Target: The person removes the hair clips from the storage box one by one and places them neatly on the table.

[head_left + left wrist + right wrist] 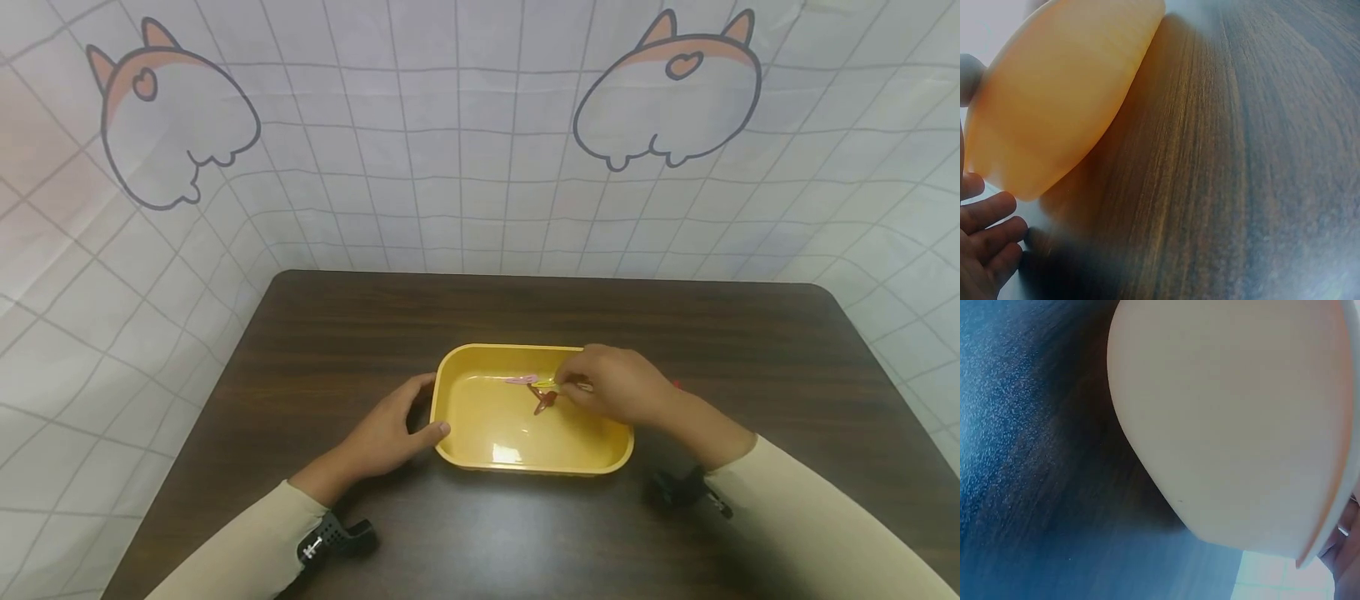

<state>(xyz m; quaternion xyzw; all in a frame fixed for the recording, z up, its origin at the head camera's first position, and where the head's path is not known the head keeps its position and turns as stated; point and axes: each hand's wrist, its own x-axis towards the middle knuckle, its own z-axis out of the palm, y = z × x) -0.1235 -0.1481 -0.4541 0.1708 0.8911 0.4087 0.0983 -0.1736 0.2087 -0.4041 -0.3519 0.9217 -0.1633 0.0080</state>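
A yellow plastic tray (480, 446) with rounded corners sits on the table. My left hand (386, 429) holds its left end, thumb over the rim and fingers (997, 215) along the outside. Inside the tray lie small slim pieces that look like hair clips: a pink clip (521, 380), a yellow clip (543, 384) and a brown-red clip (546, 402). My right hand (615, 385) reaches over the right part of the tray, fingers curled down beside these clips. A small pale clip (585, 387) shows at its fingertips; the hand hides part of it.
The dark wood-grain table (337, 333) extends around the tray. Beyond it hangs a white grid-patterned cloth (480, 167) with cartoon animals. A small red thing (677, 384) peeks out behind the right forearm. Black wrist straps (337, 537) are worn at both cuffs.
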